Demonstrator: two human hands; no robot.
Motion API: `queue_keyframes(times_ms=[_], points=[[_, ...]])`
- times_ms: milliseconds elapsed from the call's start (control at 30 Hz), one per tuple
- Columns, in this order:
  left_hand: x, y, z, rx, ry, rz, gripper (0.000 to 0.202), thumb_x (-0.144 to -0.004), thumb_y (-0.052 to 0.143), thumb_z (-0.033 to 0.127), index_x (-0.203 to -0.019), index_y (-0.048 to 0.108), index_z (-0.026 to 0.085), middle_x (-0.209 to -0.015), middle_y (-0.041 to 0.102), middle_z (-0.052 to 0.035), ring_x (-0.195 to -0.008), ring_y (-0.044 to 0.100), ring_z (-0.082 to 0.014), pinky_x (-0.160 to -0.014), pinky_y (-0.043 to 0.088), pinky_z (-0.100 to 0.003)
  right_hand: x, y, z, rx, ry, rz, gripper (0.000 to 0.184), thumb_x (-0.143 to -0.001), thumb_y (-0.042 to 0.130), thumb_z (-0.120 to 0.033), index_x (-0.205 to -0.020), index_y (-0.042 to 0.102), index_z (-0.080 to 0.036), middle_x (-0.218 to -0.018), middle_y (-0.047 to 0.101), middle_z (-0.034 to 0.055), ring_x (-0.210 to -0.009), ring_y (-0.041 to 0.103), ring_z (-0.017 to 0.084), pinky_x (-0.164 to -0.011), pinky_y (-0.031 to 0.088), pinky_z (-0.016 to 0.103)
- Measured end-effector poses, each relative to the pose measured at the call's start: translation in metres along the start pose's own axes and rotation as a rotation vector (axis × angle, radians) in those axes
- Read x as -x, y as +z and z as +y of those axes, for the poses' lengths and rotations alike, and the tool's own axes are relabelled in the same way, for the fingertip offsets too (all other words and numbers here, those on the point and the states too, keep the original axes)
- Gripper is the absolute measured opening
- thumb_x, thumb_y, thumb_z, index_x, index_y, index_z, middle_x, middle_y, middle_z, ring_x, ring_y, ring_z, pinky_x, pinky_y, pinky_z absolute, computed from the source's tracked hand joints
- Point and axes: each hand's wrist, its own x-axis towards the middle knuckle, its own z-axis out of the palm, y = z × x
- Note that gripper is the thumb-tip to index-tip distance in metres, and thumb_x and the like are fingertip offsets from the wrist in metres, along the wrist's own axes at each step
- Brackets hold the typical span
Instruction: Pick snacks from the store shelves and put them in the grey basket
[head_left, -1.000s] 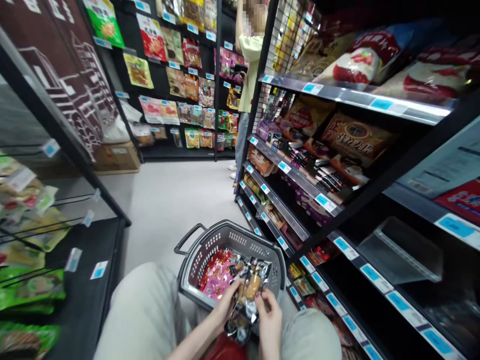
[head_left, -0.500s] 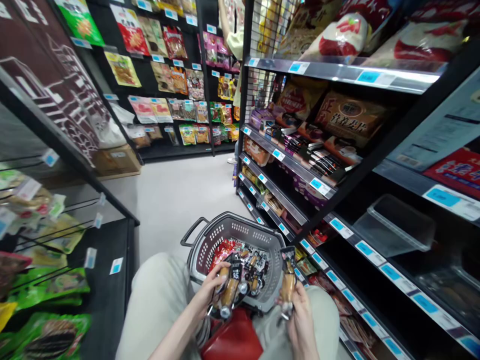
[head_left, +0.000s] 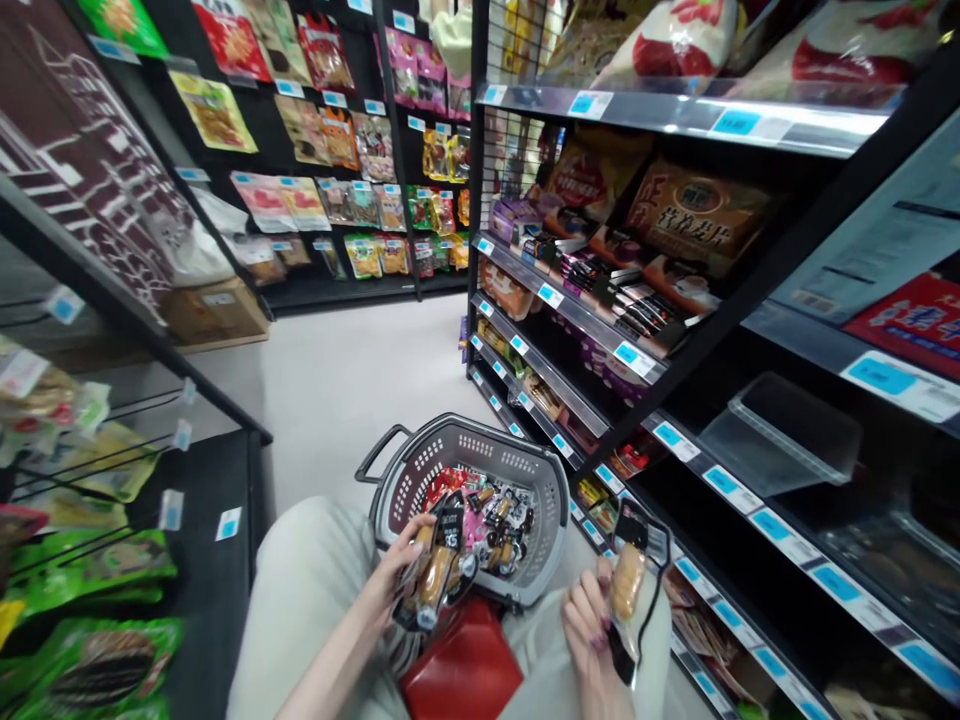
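Observation:
Gripped in my left hand (head_left: 405, 550) are several small snack packets (head_left: 437, 572), clear and black wrappers with brown sausage-like pieces inside; they sit over the near left rim of the grey shopping basket (head_left: 553, 548). My right hand (head_left: 589, 618) is closed on a single snack packet (head_left: 628, 582) of the same look, held upright to the right of the basket, apart from it. Inside the basket lie several more black-and-clear packets (head_left: 510, 515), some pink ones and a red packet (head_left: 448, 485). A red box-like thing (head_left: 465, 668), whose kind I cannot tell, shows between my legs.
On the right, a shelf unit (head_left: 555, 295) carries boxes, bags and a clear plastic bin (head_left: 796, 430). Hanging snack bags (head_left: 277, 205) cover the back rack. At the left stands a low black rack (head_left: 217, 590) with green bags (head_left: 97, 665). A cardboard box (head_left: 217, 312) rests on the floor.
My right hand has moved right, away from the basket, with its packet turned more face-up. The left hand with its packets has shifted slightly left. The view has tilted a little.

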Motion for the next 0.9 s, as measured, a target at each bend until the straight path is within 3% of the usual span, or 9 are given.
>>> queue_keyframes(times_ms=[100, 167, 300, 367, 500, 667, 900], points=[[0.003, 0.008, 0.004, -0.015, 0.043, -0.072, 0.043, -0.064, 0.063, 0.022, -0.101, 0.042, 0.026, -0.083, 0.057, 0.0013, -0.066, 0.061, -0.0151, -0.060, 0.050, -0.026, -0.004, -0.005, -0.001, 0.450, -0.061, 0.218, 0.022, -0.067, 0.064, -0.036, -0.072, 0.050, -0.019, -0.053, 0.046, -0.0051, -0.040, 0.039, 0.006, -0.037, 0.035, 0.016], [0.006, 0.016, 0.008, -0.017, 0.080, -0.126, 0.041, -0.062, 0.064, 0.022, -0.098, 0.044, 0.025, -0.082, 0.057, 0.0017, -0.066, 0.061, -0.0155, -0.060, 0.050, -0.027, -0.006, -0.008, -0.001, 0.755, -0.125, 0.288, 0.030, -0.063, 0.065, -0.041, -0.077, 0.053, -0.018, -0.064, 0.055, -0.0007, -0.053, 0.051, 0.011, -0.047, 0.041, 0.020], [0.014, 0.036, 0.013, -0.011, 0.110, -0.236, 0.040, -0.061, 0.066, 0.022, -0.095, 0.046, 0.024, -0.078, 0.057, 0.0022, -0.067, 0.060, -0.0149, -0.064, 0.050, -0.028, -0.006, -0.009, 0.005, 1.384, -0.167, 0.249, 0.036, -0.071, 0.051, -0.051, -0.078, 0.055, -0.015, -0.068, 0.059, 0.0038, -0.060, 0.053, 0.015, -0.055, 0.042, 0.022], [0.017, 0.046, 0.015, -0.014, 0.114, -0.275, 0.039, -0.061, 0.066, 0.021, -0.095, 0.047, 0.024, -0.077, 0.056, 0.0024, -0.066, 0.059, -0.0139, -0.063, 0.049, -0.027, -0.002, -0.007, 0.011, 1.569, -0.169, 0.215, 0.039, -0.076, 0.042, -0.053, -0.081, 0.056, -0.016, -0.069, 0.061, 0.0048, -0.059, 0.052, 0.015, -0.054, 0.042, 0.022], [0.022, 0.061, 0.014, -0.021, 0.127, -0.297, 0.037, -0.063, 0.065, 0.020, -0.095, 0.047, 0.023, -0.073, 0.055, 0.0034, -0.063, 0.057, -0.0102, -0.060, 0.047, -0.020, 0.007, 0.001, 0.022, 1.692, -0.192, 0.153, 0.040, -0.080, 0.033, -0.052, -0.085, 0.054, -0.018, -0.077, 0.064, 0.0065, -0.064, 0.057, 0.017, -0.057, 0.043, 0.023], [0.024, 0.069, 0.008, 0.073, 0.165, -0.271, 0.036, -0.066, 0.063, 0.022, -0.097, 0.045, 0.025, -0.076, 0.055, 0.0036, -0.064, 0.058, -0.0091, -0.055, 0.045, -0.016, 0.011, 0.006, 0.028, 1.797, -0.281, 0.179, 0.043, -0.081, 0.029, -0.051, -0.083, 0.056, -0.018, -0.071, 0.065, 0.0073, -0.062, 0.060, 0.020, -0.053, 0.043, 0.025], [0.027, 0.076, -0.001, 0.147, 0.175, -0.225, 0.042, -0.065, 0.063, 0.029, -0.099, 0.039, 0.029, -0.088, 0.058, 0.0027, -0.059, 0.059, -0.0089, -0.050, 0.046, -0.016, 0.027, 0.010, 0.054, 1.804, -0.532, 0.396, 0.036, -0.078, 0.041, -0.049, -0.084, 0.063, -0.020, -0.060, 0.060, 0.0079, -0.047, 0.053, 0.019, -0.046, 0.035, 0.027]])
